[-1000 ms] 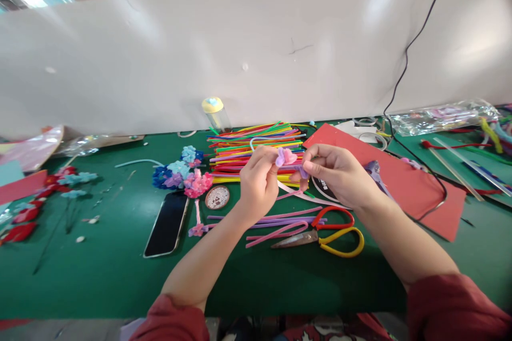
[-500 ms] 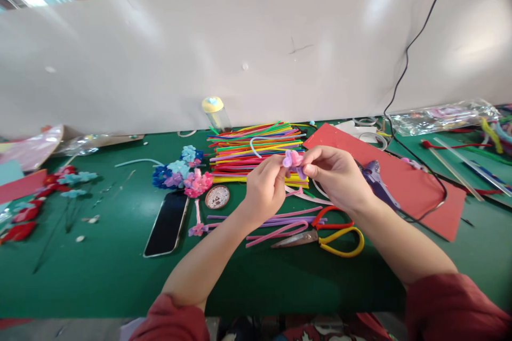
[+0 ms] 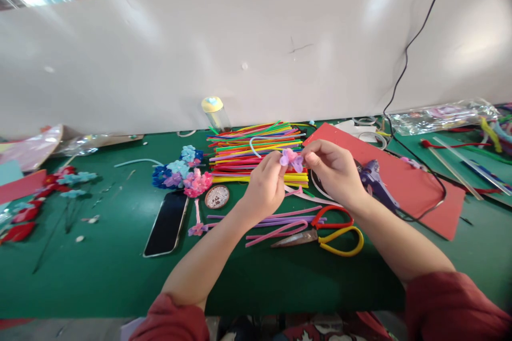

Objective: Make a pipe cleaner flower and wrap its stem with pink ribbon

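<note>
A small pink and purple pipe-cleaner flower (image 3: 292, 160) is held up over the middle of the table. My left hand (image 3: 264, 184) pinches it from the left, its fingers closed. On the other side, the thumb and forefinger of my right hand (image 3: 336, 170) close at the edge of its petals. Below my hands lie several pink and purple pipe cleaners (image 3: 280, 222) and scissors (image 3: 320, 234) with a red and a yellow handle. Behind is a heap of many-coloured pipe cleaners (image 3: 256, 144).
To the left are a phone (image 3: 166, 224), a round dish (image 3: 217, 197) and a cluster of fuzzy flowers (image 3: 180, 173). A purple glue gun (image 3: 376, 184) rests on red card (image 3: 432, 202), its black cord (image 3: 406, 64) running upward. A yellow-lidded bottle (image 3: 216, 113) stands near the white partition (image 3: 240, 37).
The flower has turned in my fingers, so more of its purple petals face me. My right hand's fingertips have shifted slightly up, towards the flower's right edge.
</note>
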A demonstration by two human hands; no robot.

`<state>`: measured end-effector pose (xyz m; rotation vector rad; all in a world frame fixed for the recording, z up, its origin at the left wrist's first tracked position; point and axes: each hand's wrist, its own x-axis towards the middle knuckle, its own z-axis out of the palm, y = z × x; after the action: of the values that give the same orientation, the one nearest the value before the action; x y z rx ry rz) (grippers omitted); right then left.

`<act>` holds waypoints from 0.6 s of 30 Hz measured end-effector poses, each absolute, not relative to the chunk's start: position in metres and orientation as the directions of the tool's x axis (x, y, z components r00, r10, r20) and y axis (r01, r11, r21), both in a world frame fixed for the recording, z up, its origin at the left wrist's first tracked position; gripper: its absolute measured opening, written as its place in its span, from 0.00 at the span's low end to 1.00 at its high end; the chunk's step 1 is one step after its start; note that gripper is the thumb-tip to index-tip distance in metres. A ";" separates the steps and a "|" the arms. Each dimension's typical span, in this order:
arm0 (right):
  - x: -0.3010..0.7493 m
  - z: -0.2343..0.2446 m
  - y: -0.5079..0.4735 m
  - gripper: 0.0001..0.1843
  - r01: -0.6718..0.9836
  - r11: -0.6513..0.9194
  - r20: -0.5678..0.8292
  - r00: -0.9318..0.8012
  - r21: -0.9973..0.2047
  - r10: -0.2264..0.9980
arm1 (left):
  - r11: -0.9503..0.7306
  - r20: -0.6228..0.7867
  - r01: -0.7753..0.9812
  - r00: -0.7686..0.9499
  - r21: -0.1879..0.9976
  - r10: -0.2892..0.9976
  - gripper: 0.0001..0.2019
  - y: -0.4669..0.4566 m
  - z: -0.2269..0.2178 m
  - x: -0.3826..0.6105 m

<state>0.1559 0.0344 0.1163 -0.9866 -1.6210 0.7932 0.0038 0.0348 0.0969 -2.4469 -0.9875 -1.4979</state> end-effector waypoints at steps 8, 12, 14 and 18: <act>0.153 0.084 0.049 0.08 0.773 0.631 -0.181 -0.630 -0.062 0.755 | -0.705 0.735 0.550 0.223 0.448 0.641 0.11 0.037 0.103 -0.004; 0.149 0.064 0.055 0.12 0.795 0.606 -0.225 -0.592 -0.009 0.774 | -0.695 0.695 0.492 0.224 0.525 0.684 0.13 0.038 0.104 -0.005; 0.148 0.059 0.058 0.13 0.804 0.594 -0.227 -0.578 0.005 0.784 | -0.713 0.689 0.434 0.245 0.551 0.682 0.14 0.038 0.105 -0.005; 0.150 0.059 0.062 0.13 0.792 0.610 -0.214 -0.601 -0.029 0.770 | -0.713 0.658 0.332 0.279 0.617 0.699 0.15 0.037 0.109 -0.007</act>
<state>0.1498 0.0615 0.0588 -1.4592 -2.9780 0.2020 -0.0073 0.0369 0.1092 -2.7799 -1.1831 -1.7879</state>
